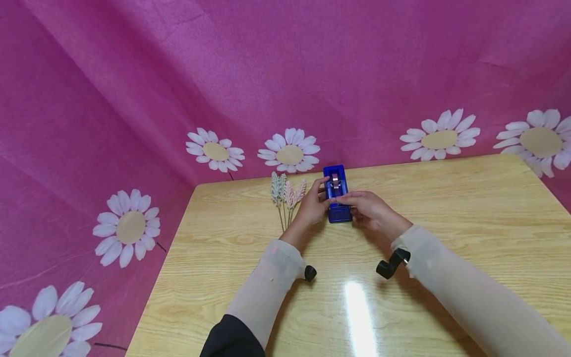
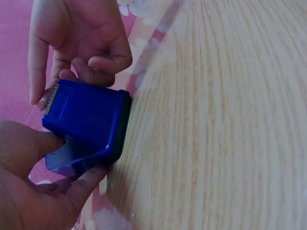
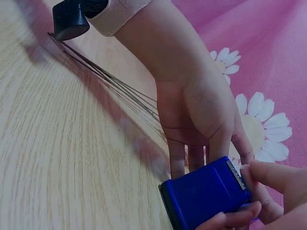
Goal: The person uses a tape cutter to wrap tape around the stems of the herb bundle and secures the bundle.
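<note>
A blue tape dispenser (image 1: 340, 214) stands near the table's far edge, its serrated metal cutter (image 2: 52, 98) facing up at one end. My left hand (image 1: 312, 206) grips the dispenser from the left side, thumb on its upper edge and fingers along its wall. From the right, my right hand (image 1: 372, 210) reaches in with thumb and index finger close together at the cutter. A small clear bit of tape (image 3: 243, 167) shows between those fingertips. Inside the dispenser, the tape roll (image 1: 335, 181) is partly visible.
Left of the dispenser lie artificial sprigs with thin stems, some grey-green (image 1: 275, 186) and some pink (image 1: 289, 195). A pink curtain (image 1: 357, 74) with white daisies hangs behind the wooden table (image 1: 446, 213). Light glares off the tabletop near the front.
</note>
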Motion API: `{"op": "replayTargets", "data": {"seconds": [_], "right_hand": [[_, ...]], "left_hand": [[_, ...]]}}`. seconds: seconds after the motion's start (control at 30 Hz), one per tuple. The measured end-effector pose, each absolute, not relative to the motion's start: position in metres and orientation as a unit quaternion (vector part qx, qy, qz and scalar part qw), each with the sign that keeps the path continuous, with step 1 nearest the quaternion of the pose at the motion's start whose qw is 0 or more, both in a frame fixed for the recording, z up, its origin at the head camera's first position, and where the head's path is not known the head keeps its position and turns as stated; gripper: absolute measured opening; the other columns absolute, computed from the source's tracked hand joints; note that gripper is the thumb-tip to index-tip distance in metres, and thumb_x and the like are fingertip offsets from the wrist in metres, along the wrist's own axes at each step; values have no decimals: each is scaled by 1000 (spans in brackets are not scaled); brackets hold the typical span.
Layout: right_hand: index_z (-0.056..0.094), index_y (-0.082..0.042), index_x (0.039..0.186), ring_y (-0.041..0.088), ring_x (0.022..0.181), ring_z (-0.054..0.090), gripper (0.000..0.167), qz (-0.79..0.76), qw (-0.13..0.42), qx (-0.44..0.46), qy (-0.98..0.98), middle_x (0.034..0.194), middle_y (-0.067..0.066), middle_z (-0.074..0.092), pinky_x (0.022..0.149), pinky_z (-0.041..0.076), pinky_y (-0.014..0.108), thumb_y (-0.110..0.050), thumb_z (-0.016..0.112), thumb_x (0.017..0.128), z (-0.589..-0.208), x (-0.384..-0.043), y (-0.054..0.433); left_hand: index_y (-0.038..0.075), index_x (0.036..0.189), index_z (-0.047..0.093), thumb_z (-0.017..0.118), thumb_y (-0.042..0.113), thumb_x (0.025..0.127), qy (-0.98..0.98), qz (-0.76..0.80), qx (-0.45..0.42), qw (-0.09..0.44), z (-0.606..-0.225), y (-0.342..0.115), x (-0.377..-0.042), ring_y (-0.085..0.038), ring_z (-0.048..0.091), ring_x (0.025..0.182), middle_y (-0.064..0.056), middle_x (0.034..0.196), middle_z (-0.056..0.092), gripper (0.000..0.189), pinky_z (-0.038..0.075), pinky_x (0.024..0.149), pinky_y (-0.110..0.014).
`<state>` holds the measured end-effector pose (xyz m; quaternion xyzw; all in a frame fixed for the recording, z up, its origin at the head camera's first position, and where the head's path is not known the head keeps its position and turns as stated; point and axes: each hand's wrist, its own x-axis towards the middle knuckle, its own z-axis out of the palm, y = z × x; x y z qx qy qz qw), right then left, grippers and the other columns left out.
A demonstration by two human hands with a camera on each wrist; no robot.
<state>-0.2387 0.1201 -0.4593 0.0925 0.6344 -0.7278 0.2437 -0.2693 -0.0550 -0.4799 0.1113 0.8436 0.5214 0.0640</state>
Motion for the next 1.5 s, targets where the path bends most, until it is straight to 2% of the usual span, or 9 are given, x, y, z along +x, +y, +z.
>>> {"op": "replayTargets", "data": {"seconds": [0.27,0.43,0.57,0.8,1.17,1.5], "right_hand": [[67,-12,105,9,64,49,9,-729,238,90,635,89,0,69,57,41,23,-20,65,103,-458,-235,120],[65,-9,111,8,63,49,16,-716,233,89,653,84,-1,64,58,43,23,-22,66,103,-457,-231,120],[67,-9,109,8,62,46,15,-721,229,85,649,79,-3,60,58,43,23,-22,68,102,-459,-228,119],[66,-9,105,9,69,47,11,-734,219,71,639,86,-1,65,61,45,22,-20,64,104,-461,-221,120],[66,-8,106,8,69,46,12,-733,209,85,642,86,-2,59,64,45,22,-20,64,104,-463,-215,119],[68,-11,93,9,62,45,12,-741,198,66,638,76,-4,56,57,42,23,-17,65,103,-467,-207,116]], "left_hand": [[19,154,45,64,1,101,844,521,110,64,-481,-55,-270,-36,58,133,-26,146,55,60,50,107,-42],[20,155,44,64,1,100,844,521,106,64,-481,-55,-270,-36,59,132,-26,145,56,61,51,106,-41],[21,155,45,65,1,100,845,520,106,63,-481,-55,-270,-36,60,131,-26,144,57,62,51,106,-41],[21,154,45,66,2,99,843,524,104,64,-482,-56,-270,-35,60,131,-26,144,57,62,52,105,-41],[19,154,44,66,2,99,841,525,111,62,-482,-55,-270,-36,60,131,-27,143,56,62,52,105,-41],[19,154,45,66,3,99,848,515,115,59,-483,-56,-271,-37,59,131,-27,144,56,61,51,106,-42]]}}
